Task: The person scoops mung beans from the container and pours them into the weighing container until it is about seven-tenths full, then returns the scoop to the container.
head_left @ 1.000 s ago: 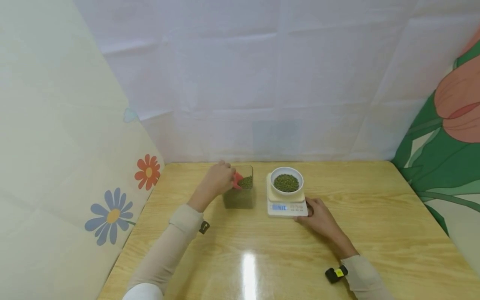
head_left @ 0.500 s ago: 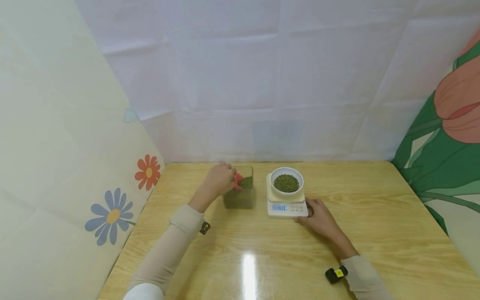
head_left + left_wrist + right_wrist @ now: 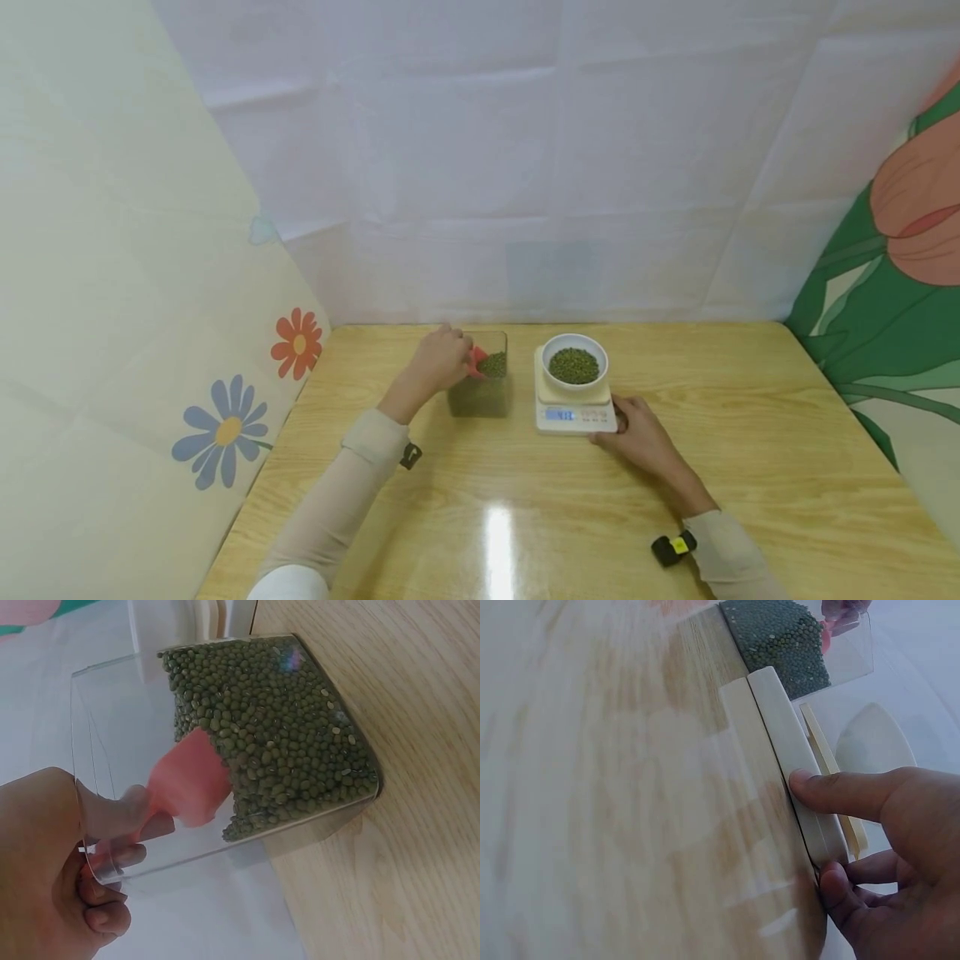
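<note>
My left hand (image 3: pixel 441 360) grips the handle of a pink-red scoop (image 3: pixel 191 780) over the rim of a clear plastic container (image 3: pixel 478 402). The scoop's front end is dug into the green mung beans (image 3: pixel 277 742), which hide its tip. To the right, a white kitchen scale (image 3: pixel 551 425) with a cream platform carries a white bowl (image 3: pixel 573 338) of mung beans; its blue display is lit. My right hand (image 3: pixel 641 437) holds the scale's front right corner, thumb on the front edge and fingers at the side in the right wrist view.
The wooden table (image 3: pixel 480 483) ends at a white cloth backdrop (image 3: pixel 450 167) close behind the container and scale. A flowered panel (image 3: pixel 150 292) stands at the left, another (image 3: pixel 900 333) at the right.
</note>
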Demonstrator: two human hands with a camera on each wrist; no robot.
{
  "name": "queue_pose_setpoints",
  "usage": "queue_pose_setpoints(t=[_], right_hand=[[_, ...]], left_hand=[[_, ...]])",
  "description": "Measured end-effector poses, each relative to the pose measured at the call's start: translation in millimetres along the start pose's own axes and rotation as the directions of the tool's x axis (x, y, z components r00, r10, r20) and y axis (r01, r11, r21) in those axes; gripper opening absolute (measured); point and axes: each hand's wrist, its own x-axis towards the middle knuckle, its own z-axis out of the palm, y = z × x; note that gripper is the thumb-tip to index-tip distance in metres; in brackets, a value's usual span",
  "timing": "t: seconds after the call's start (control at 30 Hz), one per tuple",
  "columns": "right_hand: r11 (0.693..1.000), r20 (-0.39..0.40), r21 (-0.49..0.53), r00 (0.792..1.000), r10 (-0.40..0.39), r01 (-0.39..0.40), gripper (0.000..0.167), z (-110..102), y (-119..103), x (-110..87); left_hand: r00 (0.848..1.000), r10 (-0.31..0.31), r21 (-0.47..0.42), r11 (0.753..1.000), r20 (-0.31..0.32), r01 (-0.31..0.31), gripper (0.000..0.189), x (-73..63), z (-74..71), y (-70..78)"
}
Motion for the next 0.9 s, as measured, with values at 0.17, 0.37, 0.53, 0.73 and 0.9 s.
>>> queue_pose_setpoints(t=[0.17,0.37,0.53,0.73,0.9], right_hand=[[1.0,0.005,-0.002,1.0,0.003,-0.003,0.092,-0.5,-0.7,-0.4],[1.0,0.005,0.003,1.0,0.008,-0.008,0.093,-0.8,-1.7,0.0],[1.0,-0.001,0.001,1.0,0.001,-0.001,0.092,-0.6,-1.9,0.0],[1.0,-0.005,0.001,1.0,-0.01,0.01,0.091,-0.7,-2.2,-0.5],[1.0,-0.006,0.004,1.0,-0.012,0.012,0.091,-0.6,-1.9,-0.7]], left_hand=[[1.0,-0.004,-0.047,0.999,-0.001,0.004,0.01,-0.2,1.3,-2.1],[0.999,-0.032,-0.057,0.998,0.02,0.033,0.011,1.1,1.7,-2.7],[0.999,-0.044,-0.092,0.995,0.003,0.044,0.013,0.5,1.9,-2.8],[0.999,-0.049,-0.13,0.99,-0.011,0.047,0.013,0.0,3.1,-3.9],[0.998,-0.059,-0.14,0.989,-0.013,0.057,0.013,-0.3,3.1,-5.0]])
